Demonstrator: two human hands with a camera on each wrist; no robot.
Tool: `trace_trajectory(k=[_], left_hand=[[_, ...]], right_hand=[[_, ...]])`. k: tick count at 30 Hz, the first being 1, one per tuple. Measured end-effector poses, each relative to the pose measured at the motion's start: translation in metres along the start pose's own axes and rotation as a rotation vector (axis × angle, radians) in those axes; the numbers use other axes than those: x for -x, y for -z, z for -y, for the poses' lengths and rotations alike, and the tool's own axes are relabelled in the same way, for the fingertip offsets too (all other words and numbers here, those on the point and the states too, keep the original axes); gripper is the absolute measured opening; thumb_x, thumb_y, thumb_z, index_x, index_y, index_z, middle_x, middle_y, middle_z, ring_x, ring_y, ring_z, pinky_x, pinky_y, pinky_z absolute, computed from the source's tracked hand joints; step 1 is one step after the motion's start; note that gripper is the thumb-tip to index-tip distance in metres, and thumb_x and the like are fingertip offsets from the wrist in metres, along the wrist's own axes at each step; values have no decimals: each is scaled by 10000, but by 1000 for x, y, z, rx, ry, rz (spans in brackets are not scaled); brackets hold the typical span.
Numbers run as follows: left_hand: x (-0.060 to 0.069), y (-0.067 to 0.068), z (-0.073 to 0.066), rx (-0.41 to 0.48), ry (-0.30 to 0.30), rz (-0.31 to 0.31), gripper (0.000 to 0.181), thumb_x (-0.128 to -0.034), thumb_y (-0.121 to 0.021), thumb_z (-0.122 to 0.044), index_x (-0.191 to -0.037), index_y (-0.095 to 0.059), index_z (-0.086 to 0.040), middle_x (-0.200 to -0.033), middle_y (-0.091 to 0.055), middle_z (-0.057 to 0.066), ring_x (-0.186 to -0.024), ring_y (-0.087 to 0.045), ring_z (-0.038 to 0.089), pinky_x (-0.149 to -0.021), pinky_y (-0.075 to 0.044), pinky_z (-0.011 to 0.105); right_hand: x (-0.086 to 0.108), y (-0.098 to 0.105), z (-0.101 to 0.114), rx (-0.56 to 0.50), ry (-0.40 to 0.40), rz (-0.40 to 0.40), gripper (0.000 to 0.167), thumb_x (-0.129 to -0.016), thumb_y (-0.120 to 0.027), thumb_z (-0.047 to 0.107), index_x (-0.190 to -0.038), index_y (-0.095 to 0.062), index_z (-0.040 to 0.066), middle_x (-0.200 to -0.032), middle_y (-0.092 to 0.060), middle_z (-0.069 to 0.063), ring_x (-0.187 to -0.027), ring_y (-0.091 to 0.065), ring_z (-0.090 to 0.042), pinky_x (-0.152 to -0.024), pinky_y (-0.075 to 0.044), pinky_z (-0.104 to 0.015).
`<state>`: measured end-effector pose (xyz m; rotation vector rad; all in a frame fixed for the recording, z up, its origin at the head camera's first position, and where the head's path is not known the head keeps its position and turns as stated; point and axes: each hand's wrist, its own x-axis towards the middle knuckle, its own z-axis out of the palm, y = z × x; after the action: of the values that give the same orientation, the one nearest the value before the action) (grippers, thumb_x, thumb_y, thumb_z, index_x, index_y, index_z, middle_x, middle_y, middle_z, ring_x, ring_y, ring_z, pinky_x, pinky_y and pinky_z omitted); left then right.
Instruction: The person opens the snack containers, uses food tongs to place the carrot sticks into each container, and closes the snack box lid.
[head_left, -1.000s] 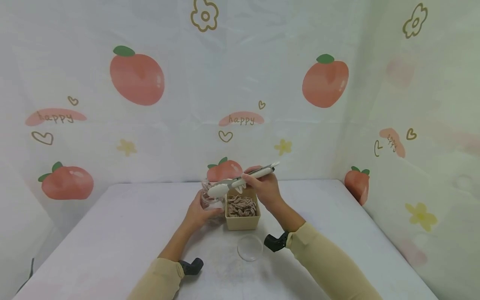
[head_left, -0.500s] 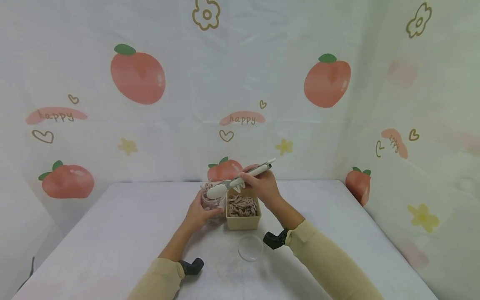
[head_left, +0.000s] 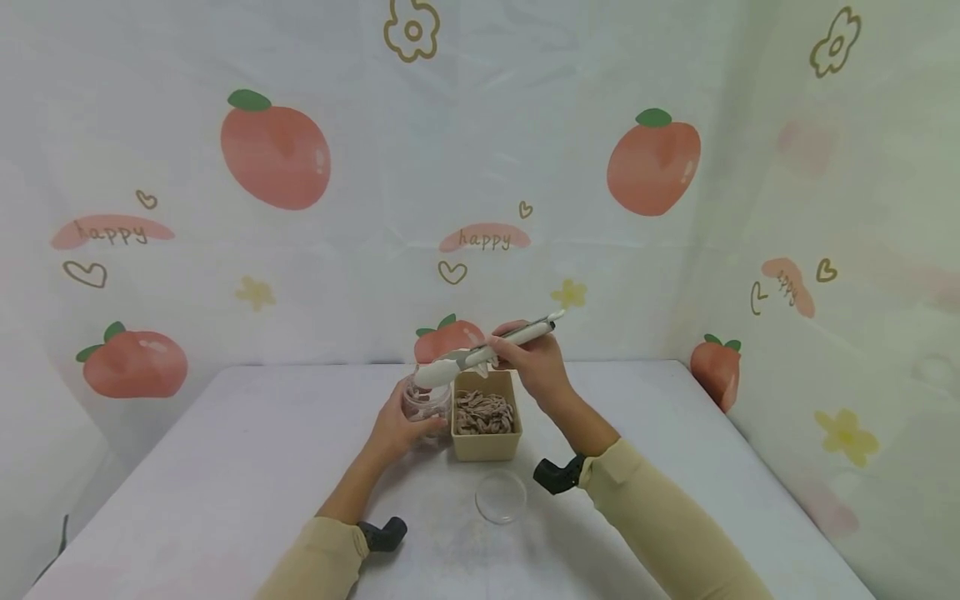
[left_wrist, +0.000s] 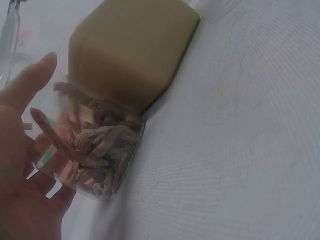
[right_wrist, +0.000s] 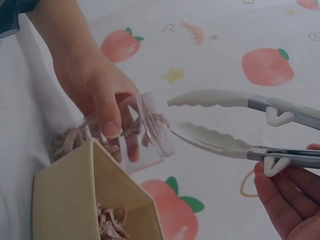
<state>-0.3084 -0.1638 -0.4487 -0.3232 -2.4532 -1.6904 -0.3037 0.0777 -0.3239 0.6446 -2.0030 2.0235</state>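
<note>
My left hand [head_left: 400, 429] grips a clear plastic jar [right_wrist: 142, 142] partly filled with brownish dried strips [left_wrist: 102, 145]; its thumb and fingers lie around the wall. White-tipped tongs [head_left: 465, 361] are in my right hand [head_left: 538, 367]. In the right wrist view their arms stand apart, with the tips at the jar's mouth and nothing seen between them. One strip lies right at that mouth. Just right of the jar stands a beige square box [head_left: 486, 448], with more of the same strips [head_left: 483, 412] inside.
On the white table [head_left: 225, 483], in front of the box, lies a clear round lid [head_left: 501, 497]. Patterned white cloth [head_left: 360, 208] hangs behind the table and along its right side.
The strips that stuck out above the jar's rim have sunk into it. The tongs dipped at the mouth and now sit a little higher. My left hand has stayed nearly still.
</note>
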Motion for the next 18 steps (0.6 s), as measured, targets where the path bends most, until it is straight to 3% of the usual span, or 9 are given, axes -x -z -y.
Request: trace_trajectory(k=[6, 10, 18], left_hand=[[0, 0, -1, 0, -38, 1, 883, -755, -852, -221, -1459, -333, -102, -1320, -544, 140, -1249, -488, 348, -1039, -366, 527], [0, 1, -2, -12, -24, -3, 909, -745, -859, -236, -1467, -322, -104, -1327, -535, 134, -1261, -480, 334, -1047, -363, 511], [1, 1, -4, 24, -1, 19, 944, -761, -848, -192, -1497, -271, -64, -1389, -479, 179, -1337, -406, 360, -1087, -316, 492]], right_hand=[[0, 5, -1, 3, 25, -7, 233, -900, -686, 82, -1021, -634, -111, -867, -696, -112, -745, -677, -158, -739, -567, -456], [2, 4, -6, 4, 39, 7, 233, -900, -685, 85, -1028, -633, -103, -869, -680, -101, -745, -664, -159, -734, -569, -443], [8, -9, -14, -29, 10, 46, 242, -883, -707, 51, -1056, -632, -100, -828, -671, -27, -711, -596, -137, -683, -519, -315]])
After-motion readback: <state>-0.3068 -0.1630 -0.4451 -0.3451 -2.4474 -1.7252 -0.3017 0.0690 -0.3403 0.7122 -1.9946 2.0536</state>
